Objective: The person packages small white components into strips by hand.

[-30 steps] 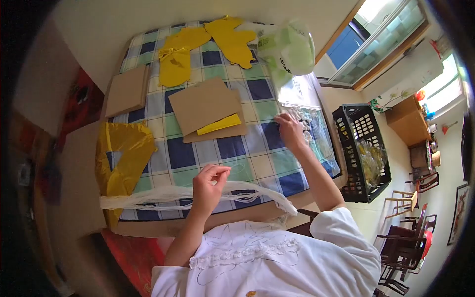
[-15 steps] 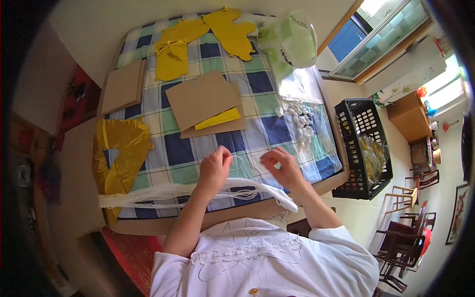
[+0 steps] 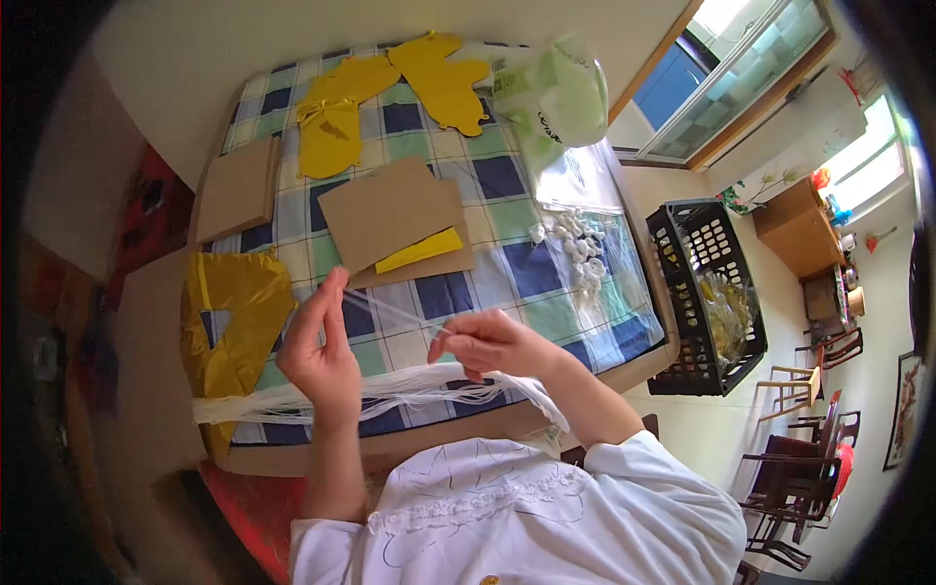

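Note:
My left hand is raised above the front of the table, its thumb and fingertips pinched on the end of a thin white string. To its right, my right hand has its fingers curled around the other part of that string, which is drawn out between both hands. Below them, along the front edge, lies a long bundle of white strings. A flat gold foil shape with a triangular hole lies left of my left hand. Beyond the hands sit brown cardboard sheets with a folded yellow strip on top.
More flat gold foil shapes and a green-white plastic bag are at the back. Small white pieces and clear plastic lie on the right. Another cardboard stack is at left. A black crate stands beside the table.
My left hand has moved left and up, and my right hand has moved left. The string now stretches straight between them. The view has shifted slightly.

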`<state>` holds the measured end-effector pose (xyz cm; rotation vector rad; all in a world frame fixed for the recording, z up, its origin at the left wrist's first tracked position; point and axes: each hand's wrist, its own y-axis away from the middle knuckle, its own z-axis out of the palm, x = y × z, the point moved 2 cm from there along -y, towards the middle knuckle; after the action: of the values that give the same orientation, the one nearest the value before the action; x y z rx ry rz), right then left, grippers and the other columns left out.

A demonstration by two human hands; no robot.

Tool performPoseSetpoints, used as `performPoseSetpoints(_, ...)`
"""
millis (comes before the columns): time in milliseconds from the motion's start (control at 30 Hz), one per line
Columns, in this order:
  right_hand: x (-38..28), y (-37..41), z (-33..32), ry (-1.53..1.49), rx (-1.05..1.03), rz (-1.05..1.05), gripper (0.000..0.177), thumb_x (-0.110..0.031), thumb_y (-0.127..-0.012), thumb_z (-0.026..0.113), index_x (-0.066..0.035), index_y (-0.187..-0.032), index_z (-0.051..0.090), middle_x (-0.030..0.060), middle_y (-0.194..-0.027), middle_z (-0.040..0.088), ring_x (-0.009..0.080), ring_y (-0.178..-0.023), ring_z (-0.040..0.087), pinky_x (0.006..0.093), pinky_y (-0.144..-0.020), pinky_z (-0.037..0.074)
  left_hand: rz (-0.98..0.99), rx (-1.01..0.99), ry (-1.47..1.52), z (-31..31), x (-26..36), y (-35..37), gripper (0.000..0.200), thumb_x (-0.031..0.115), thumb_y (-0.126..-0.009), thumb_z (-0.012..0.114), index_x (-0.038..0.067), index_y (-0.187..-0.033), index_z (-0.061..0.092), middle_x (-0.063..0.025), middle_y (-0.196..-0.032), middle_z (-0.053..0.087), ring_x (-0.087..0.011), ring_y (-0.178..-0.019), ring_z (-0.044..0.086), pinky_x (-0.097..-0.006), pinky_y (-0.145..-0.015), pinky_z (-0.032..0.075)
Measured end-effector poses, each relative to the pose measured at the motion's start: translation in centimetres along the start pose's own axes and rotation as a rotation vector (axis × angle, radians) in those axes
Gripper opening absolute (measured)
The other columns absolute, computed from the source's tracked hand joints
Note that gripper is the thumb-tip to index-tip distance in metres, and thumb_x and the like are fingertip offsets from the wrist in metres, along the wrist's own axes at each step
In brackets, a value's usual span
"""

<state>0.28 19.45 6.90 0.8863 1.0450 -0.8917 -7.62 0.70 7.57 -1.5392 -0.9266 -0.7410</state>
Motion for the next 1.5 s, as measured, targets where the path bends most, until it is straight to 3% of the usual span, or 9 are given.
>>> performPoseSetpoints(233,0.5,-0.7,-1.1,0.537,0.170,-0.364,0.011,-0.007,-0.094,0.050,0.001,-0.093,0.059,0.0088,-0.084,0.061,0.0194,-0.078,0.060,0.0297,-0.071,0.047,-0.577,-1.227,0.462,-2.5,1.3,2.8,0.011,-0.003,-0.081,0.063,-0.002,-0.090,0.070,-0.0107,-0.083,0.070,-0.0138,-0.068,0.064,-0.0262,-0.064,0.050)
performPoseSetpoints(367,2.3,-0.3,2.8,0.671,-0.009,-0.336,0.007,-0.008,-0.092,0.052,-0.002,-0.096,0.054,0.0136,-0.084,0.060,0.0341,-0.078,0.060,0.0369,-0.068,0.048,-0.547,-0.249,0.505,-1.1,0.3,3.0,0.010,0.000,-0.081,0.064,-0.001,-0.088,0.071,-0.0101,-0.080,0.070,-0.0159,-0.070,0.064,-0.0286,-0.067,0.051)
performPoseSetpoints(467,1.7,0.3,2.1,0.709,0.098,-0.344,0.007,-0.005,-0.091,0.052,-0.002,-0.097,0.055,0.0135,-0.087,0.062,0.0322,-0.078,0.063,0.0358,-0.067,0.050,-0.250,-0.502,-0.082,-0.8,0.0,3.8,0.009,0.002,-0.083,0.064,-0.002,-0.088,0.071,-0.0111,-0.081,0.070,-0.0188,-0.073,0.065,-0.0319,-0.070,0.052)
performPoseSetpoints(600,2.2,0.6,0.6,0.727,0.186,-0.257,0.007,-0.003,-0.091,0.051,-0.003,-0.096,0.055,0.0127,-0.085,0.064,0.0324,-0.077,0.064,0.0348,-0.065,0.050,-0.623,-0.810,1.175,-0.8,2.1,5.3,0.011,0.002,-0.083,0.062,0.001,-0.090,0.071,-0.0093,-0.083,0.071,-0.0170,-0.075,0.066,-0.0297,-0.071,0.051)
performPoseSetpoints(767,2.0,1.1,1.1,0.718,0.082,-0.339,0.011,-0.010,-0.092,0.051,-0.005,-0.102,0.052,0.0149,-0.085,0.062,0.0361,-0.077,0.062,0.0413,-0.064,0.049,-0.335,-0.662,-0.115,0.1,-0.7,4.6,0.012,0.003,-0.084,0.062,0.001,-0.092,0.070,-0.0083,-0.085,0.070,-0.0151,-0.076,0.066,-0.0283,-0.072,0.051)
performPoseSetpoints(867,2.8,0.6,0.6,0.752,0.116,-0.335,0.014,-0.007,-0.090,0.051,-0.005,-0.103,0.053,0.0140,-0.082,0.062,0.0360,-0.073,0.062,0.0412,-0.062,0.049,-0.661,-0.930,0.709,0.4,0.6,5.6,0.015,0.000,-0.082,0.063,0.003,-0.095,0.070,-0.0070,-0.083,0.070,-0.0112,-0.077,0.065,-0.0265,-0.071,0.050)
performPoseSetpoints(967,3.6,0.8,2.4,0.793,0.011,-0.305,0.011,-0.001,-0.087,0.053,-0.003,-0.098,0.055,0.0130,-0.083,0.063,0.0340,-0.073,0.063,0.0393,-0.064,0.049,-0.538,-0.371,0.456,0.8,-0.8,4.3,0.012,0.002,-0.082,0.066,0.000,-0.093,0.070,-0.0077,-0.082,0.070,-0.0117,-0.078,0.064,-0.0267,-0.074,0.050)
performPoseSetpoints(1100,1.5,0.8,0.6,0.796,0.167,-0.404,0.015,-0.004,-0.085,0.056,-0.003,-0.100,0.054,0.0134,-0.085,0.064,0.0345,-0.076,0.063,0.0387,-0.065,0.051,-0.461,-0.929,0.267,-0.2,0.7,4.9,0.011,0.002,-0.083,0.064,-0.003,-0.090,0.071,-0.0077,-0.083,0.070,-0.0126,-0.078,0.064,-0.0274,-0.077,0.051)
performPoseSetpoints(1500,2.7,0.9,2.0,0.663,-0.014,-0.190,0.008,-0.009,-0.089,0.054,-0.005,-0.096,0.053,0.0147,-0.084,0.059,0.0363,-0.080,0.060,0.0410,-0.067,0.048,-0.641,-0.566,0.652,-0.8,-1.0,6.9,0.013,-0.004,-0.079,0.062,0.001,-0.088,0.071,-0.0077,-0.082,0.071,-0.0142,-0.076,0.065,-0.0264,-0.073,0.050)
